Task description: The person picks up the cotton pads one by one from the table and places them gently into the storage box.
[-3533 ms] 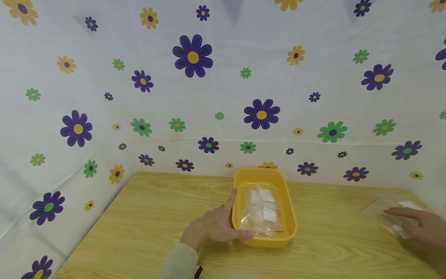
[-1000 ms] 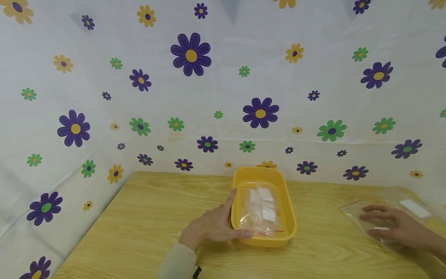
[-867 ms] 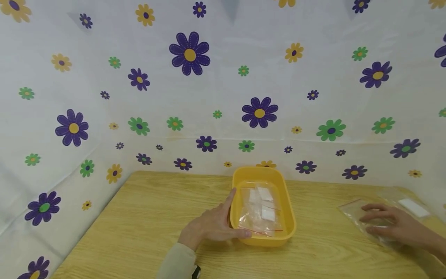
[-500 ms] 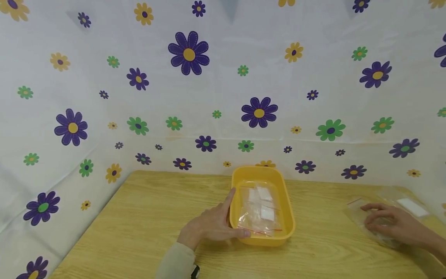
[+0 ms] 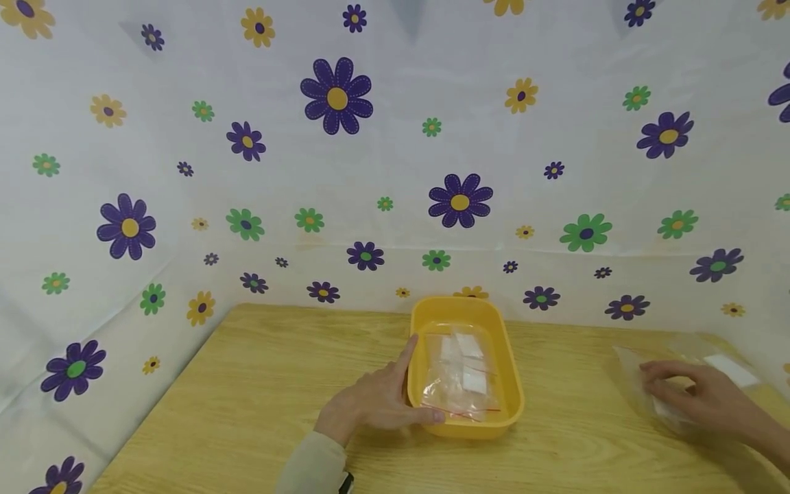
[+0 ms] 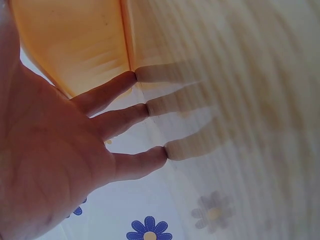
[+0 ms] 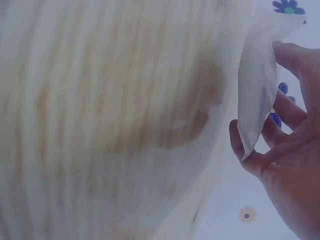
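My left hand (image 5: 370, 401) is resting against the left and near sides of one yellow tray (image 5: 472, 430), fingers spread and gripping nothing. The tray is sitting mid-table, its bagged contents (image 5: 444, 387) overlapping too much for counting, with three white patches (image 5: 474, 379) showing. To the right, my right hand (image 5: 703, 398) is pinching one clear bag (image 5: 628, 367) between bent fingers and thumb. Beyond it, far right, at least one other bag (image 5: 731, 370) is lying on the table (image 5: 296, 370).
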Demonstrator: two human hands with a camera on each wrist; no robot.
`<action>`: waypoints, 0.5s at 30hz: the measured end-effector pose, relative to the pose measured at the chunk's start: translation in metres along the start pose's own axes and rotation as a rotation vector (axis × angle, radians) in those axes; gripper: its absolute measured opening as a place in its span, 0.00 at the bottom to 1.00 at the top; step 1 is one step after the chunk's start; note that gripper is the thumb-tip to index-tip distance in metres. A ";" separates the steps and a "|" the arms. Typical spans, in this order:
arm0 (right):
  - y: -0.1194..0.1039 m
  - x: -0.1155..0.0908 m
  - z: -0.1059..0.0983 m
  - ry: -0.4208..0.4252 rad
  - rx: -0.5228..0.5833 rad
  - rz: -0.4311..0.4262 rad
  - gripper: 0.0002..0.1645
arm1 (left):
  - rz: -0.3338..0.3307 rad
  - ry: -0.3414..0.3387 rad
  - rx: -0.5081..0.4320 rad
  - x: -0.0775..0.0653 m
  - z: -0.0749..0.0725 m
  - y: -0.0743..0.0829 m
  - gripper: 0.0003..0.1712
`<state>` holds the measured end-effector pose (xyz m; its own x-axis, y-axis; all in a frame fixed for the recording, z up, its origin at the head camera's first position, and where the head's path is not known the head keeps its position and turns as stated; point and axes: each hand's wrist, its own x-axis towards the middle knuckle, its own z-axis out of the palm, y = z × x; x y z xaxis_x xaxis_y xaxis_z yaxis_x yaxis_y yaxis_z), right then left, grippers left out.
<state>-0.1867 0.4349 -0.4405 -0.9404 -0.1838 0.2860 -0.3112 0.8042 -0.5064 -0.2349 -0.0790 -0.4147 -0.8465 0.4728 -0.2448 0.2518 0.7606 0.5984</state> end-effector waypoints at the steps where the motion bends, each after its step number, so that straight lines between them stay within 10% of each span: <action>1: -0.003 0.001 0.000 0.007 0.010 -0.008 0.10 | -0.001 0.001 0.001 0.000 0.000 0.000 0.76; 15: -0.039 0.016 -0.001 0.039 -0.047 -0.004 0.08 | 0.003 0.004 0.005 -0.001 0.000 0.000 0.75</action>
<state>-0.1889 0.4009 -0.4152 -0.9331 -0.1656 0.3193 -0.3069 0.8294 -0.4668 -0.2343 -0.0790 -0.4147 -0.8477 0.4734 -0.2394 0.2570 0.7612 0.5954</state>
